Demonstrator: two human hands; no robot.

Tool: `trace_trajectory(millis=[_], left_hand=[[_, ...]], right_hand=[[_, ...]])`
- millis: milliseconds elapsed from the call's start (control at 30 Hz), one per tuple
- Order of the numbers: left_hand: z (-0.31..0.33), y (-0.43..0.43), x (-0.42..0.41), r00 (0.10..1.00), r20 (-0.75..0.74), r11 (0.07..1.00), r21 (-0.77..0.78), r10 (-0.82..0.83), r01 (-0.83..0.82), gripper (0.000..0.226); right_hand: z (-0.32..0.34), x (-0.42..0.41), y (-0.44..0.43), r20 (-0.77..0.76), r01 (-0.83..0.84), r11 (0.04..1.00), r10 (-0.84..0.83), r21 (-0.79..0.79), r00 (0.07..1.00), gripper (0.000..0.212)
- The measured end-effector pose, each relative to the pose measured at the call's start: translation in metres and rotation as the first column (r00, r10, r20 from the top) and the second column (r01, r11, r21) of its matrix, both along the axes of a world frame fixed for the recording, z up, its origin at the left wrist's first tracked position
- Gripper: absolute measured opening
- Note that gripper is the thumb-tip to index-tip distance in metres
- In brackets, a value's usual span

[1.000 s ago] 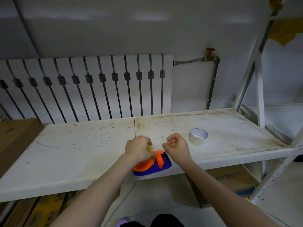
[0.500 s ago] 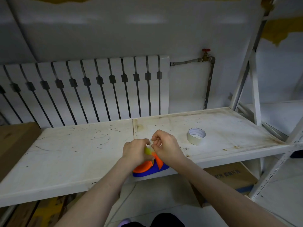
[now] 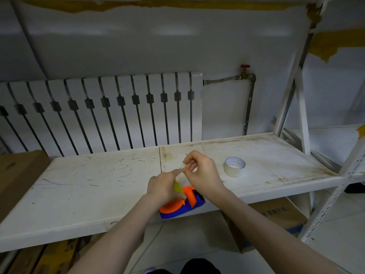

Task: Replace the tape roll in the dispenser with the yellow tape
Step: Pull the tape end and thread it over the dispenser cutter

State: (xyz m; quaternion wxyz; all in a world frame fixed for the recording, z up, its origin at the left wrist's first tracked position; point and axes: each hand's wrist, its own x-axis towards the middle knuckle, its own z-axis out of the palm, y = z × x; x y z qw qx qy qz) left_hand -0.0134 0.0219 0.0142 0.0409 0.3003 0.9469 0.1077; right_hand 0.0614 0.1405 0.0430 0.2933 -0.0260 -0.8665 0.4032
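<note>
An orange and blue tape dispenser (image 3: pixel 182 204) sits at the front edge of the white shelf (image 3: pixel 83 186). My left hand (image 3: pixel 162 186) grips its top, where a bit of yellow tape (image 3: pixel 177 187) shows under my fingers. My right hand (image 3: pixel 201 171) is raised just above and behind the dispenser, its fingertips pinched on a thin, pale strip of tape that runs down toward the yellow roll. A pale, off-white tape roll (image 3: pixel 234 166) lies flat on the shelf to the right of my hands.
A white radiator (image 3: pixel 110 111) stands behind the shelf, with a pipe and red valve (image 3: pixel 245 71) to its right. White rack uprights (image 3: pixel 296 91) rise at the right. Cardboard boxes (image 3: pixel 276 214) sit under the shelf and at the far left.
My right hand moved from beside the dispenser to its top, pinched the tape end and lifted it up and back. My left hand stayed on the dispenser.
</note>
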Motion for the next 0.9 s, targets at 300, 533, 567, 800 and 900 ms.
trace_trajectory(millis=[300, 533, 567, 800, 900], left_hand=[[0.003, -0.014, 0.003, 0.999, -0.033, 0.998, -0.067, -0.017, 0.014, 0.09], [0.005, -0.032, -0.007, 0.998, -0.065, 0.998, -0.064, 0.013, -0.018, 0.091], [0.003, -0.034, -0.007, 0.999, -0.05, 0.998, -0.067, 0.016, -0.02, 0.092], [0.005, -0.038, -0.016, 0.996, 0.087, 0.995, -0.103, 0.013, -0.004, 0.072], [0.01, -0.04, -0.024, 0.991, 0.126, 0.994, -0.109, 0.04, -0.027, 0.071]], right_hand=[[-0.011, -0.007, 0.032, 0.116, 0.098, 0.959, -0.07, -0.265, 0.991, 0.019], [-0.055, -0.012, 0.049, 0.299, 0.235, 0.768, -0.06, -0.595, 0.952, 0.019], [-0.061, -0.013, 0.049, 0.311, 0.249, 0.744, -0.059, -0.62, 0.949, 0.02], [-0.079, -0.019, 0.044, 0.303, 0.252, 0.662, -0.039, -0.706, 0.952, 0.019], [-0.08, -0.021, 0.04, 0.267, 0.201, 0.686, -0.009, -0.7, 0.964, 0.019]])
